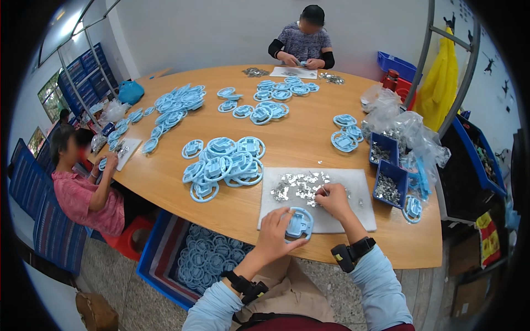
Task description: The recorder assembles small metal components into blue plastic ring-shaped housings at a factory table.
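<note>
My left hand [270, 234] grips a light blue plastic ring-shaped part [300, 223] at the front edge of a white board [354, 179]. The part has a raised frame in its middle. Over the board, my right hand [334, 201] is closed in a pinch beside a scatter of small shiny metal pieces [306, 187]; what its fingertips hold is too small to make out. Left of the board lies a heap of similar blue parts [223, 160].
Right of the board stand two blue bins [390, 187] of small metal parts, beside clear plastic bags [411, 132]. A blue crate [149, 265] full of blue parts sits below the table's edge. Two co-workers [303, 44] sit at the far side and the left.
</note>
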`<move>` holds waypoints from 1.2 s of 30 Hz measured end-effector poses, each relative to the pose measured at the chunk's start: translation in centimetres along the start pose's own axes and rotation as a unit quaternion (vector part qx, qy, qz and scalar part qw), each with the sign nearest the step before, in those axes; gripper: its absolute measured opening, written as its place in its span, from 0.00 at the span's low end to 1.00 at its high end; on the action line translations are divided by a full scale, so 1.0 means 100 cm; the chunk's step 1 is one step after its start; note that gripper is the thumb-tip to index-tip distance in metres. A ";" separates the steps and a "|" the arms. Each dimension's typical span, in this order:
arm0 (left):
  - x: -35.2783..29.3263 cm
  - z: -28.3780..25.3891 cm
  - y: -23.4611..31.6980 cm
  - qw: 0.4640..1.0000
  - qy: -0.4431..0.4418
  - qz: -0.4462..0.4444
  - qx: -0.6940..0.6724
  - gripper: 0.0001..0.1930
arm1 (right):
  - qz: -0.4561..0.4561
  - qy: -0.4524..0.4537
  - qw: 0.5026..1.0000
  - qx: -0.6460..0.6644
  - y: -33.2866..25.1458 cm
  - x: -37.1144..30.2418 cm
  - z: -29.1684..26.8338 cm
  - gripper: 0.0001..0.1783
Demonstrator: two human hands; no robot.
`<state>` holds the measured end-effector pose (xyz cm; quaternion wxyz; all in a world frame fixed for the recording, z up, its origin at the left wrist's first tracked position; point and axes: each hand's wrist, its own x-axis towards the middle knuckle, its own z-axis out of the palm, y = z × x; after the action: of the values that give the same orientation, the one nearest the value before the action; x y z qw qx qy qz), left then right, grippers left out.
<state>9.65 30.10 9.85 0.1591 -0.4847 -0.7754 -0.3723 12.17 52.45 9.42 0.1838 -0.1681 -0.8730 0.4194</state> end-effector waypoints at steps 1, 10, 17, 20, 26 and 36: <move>0.002 0.000 -0.005 1.000 0.000 0.001 -0.001 0.31 | 0.001 0.001 1.000 -0.001 0.002 -0.005 0.000 0.08; 0.005 0.005 -0.027 0.992 -0.120 -0.014 -0.031 0.38 | -0.043 0.044 0.998 -0.013 0.007 -0.044 -0.014 0.08; -0.004 0.017 -0.018 0.996 -0.049 -0.059 -0.034 0.36 | -0.018 -0.066 0.989 -0.131 -0.009 -0.052 -0.011 0.08; -0.007 0.021 -0.022 0.996 -0.035 -0.066 -0.044 0.36 | -0.066 -0.027 0.983 -0.171 -0.003 -0.055 -0.002 0.07; -0.004 0.015 -0.026 0.995 -0.066 -0.052 -0.062 0.37 | -0.153 0.006 0.987 -0.049 -0.016 -0.052 0.005 0.05; -0.008 0.018 -0.028 0.994 -0.062 -0.051 -0.070 0.38 | -0.278 -0.051 0.954 -0.098 -0.026 -0.048 0.027 0.03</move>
<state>7.81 30.24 7.01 0.0575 -0.4766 -0.7793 -0.4029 14.77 46.99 9.04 0.2309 0.0856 -0.9304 0.2716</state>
